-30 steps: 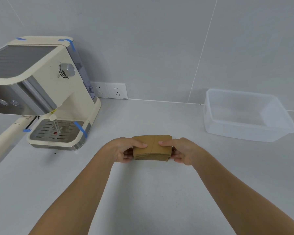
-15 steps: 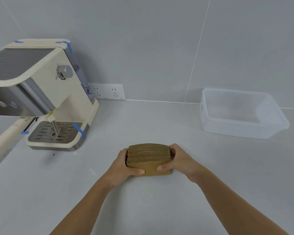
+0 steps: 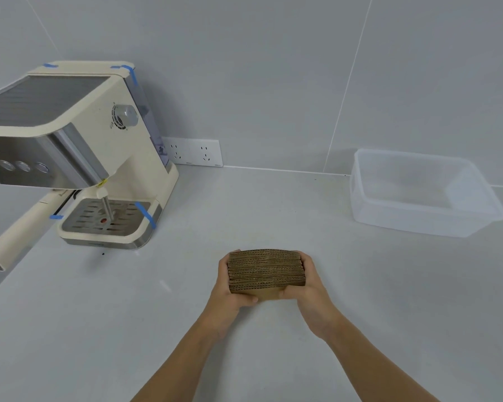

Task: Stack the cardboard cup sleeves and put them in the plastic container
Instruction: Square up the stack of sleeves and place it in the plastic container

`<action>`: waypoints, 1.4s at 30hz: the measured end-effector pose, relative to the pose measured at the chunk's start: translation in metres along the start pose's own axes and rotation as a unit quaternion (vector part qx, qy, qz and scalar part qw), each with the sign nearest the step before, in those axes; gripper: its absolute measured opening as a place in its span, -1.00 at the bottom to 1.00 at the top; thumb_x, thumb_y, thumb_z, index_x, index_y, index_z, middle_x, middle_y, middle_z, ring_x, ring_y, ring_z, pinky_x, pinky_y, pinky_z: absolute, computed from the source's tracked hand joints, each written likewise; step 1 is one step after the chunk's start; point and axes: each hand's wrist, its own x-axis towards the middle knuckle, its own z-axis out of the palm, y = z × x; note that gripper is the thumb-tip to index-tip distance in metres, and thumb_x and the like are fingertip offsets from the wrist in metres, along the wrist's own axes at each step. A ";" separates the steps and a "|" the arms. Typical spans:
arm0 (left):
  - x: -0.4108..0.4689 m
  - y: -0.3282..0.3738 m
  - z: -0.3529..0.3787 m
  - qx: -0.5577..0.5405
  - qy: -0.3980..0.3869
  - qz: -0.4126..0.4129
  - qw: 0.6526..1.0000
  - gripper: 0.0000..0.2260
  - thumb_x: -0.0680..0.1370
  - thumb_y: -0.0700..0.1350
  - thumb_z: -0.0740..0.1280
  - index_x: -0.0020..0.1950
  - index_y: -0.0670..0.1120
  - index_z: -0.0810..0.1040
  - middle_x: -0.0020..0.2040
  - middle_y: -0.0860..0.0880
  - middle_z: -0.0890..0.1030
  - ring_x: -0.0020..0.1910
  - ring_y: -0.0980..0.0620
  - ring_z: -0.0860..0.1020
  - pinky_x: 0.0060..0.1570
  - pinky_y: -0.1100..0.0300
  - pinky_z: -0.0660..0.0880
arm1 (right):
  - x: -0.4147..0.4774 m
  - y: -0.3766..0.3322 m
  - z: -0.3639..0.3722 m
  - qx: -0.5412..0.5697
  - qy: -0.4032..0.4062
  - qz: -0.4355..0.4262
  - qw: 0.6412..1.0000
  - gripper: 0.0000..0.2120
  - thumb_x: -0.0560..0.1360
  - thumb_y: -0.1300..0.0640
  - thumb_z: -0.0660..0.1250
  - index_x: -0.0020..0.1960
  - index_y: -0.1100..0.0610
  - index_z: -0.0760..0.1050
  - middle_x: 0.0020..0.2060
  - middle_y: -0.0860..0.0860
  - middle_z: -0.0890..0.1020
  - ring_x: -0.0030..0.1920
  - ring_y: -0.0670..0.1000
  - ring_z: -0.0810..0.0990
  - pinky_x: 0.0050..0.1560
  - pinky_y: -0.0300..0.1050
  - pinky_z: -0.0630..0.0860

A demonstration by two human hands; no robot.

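A stack of brown cardboard cup sleeves (image 3: pixel 266 269) stands on edge on the white counter, its corrugated edges facing up. My left hand (image 3: pixel 230 288) presses its left end and my right hand (image 3: pixel 308 288) presses its right end, thumbs across the front face. The clear plastic container (image 3: pixel 418 221) sits apart at the back right, against the wall, with nothing visible inside.
A cream espresso machine (image 3: pixel 79 146) with blue tape strips stands at the back left, its handle (image 3: pixel 15 236) jutting toward the counter's left edge. A double wall socket (image 3: pixel 195 152) sits behind it. White counter (image 3: pixel 389 300) lies between the stack and the container.
The stack has been turned from lying flat to standing on its edge on the counter, and it has come nearer to me. Both hands stayed on its ends.
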 end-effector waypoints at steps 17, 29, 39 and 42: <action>-0.010 -0.006 0.001 -0.072 0.032 0.020 0.997 -0.33 0.23 0.05 0.44 0.30 0.23 0.30 0.22 0.14 0.50 0.20 0.19 0.48 0.11 0.28 0.42 | -0.011 0.010 0.005 0.020 0.007 -0.015 1.000 -0.19 0.16 0.32 0.34 0.35 -0.10 0.23 0.17 -0.09 0.50 0.15 -0.11 0.51 0.07 -0.14 0.47; -0.009 0.003 -0.019 0.180 -0.107 -0.002 0.978 -0.02 0.27 -0.14 0.52 0.41 0.21 -0.10 0.31 0.23 0.31 0.26 0.37 0.35 0.06 0.51 0.37 | -0.007 0.010 0.005 -0.008 0.023 -0.006 1.000 -0.28 0.09 0.39 0.20 0.19 -0.09 0.30 0.06 -0.02 0.50 0.00 -0.08 0.50 -0.09 -0.19 0.48; -0.011 0.003 -0.029 0.327 -0.034 0.029 0.944 -0.21 0.35 -0.02 0.47 0.40 0.23 0.05 0.26 0.31 0.26 0.32 0.19 0.10 0.28 0.14 0.12 | -0.010 0.007 0.000 -0.092 -0.001 -0.019 0.996 -0.15 0.16 0.32 0.26 0.37 -0.10 0.09 0.13 -0.20 0.43 0.13 -0.20 0.45 0.03 -0.29 0.48; -0.008 -0.001 -0.034 0.313 -0.032 0.022 0.949 -0.22 0.30 0.05 0.49 0.37 0.24 0.11 0.31 0.21 0.32 0.37 0.05 0.16 0.34 0.07 0.21 | -0.009 0.006 -0.007 -0.122 -0.023 -0.019 0.992 -0.18 0.22 0.34 0.26 0.41 -0.06 0.08 0.15 -0.19 0.41 0.15 -0.19 0.45 0.06 -0.26 0.47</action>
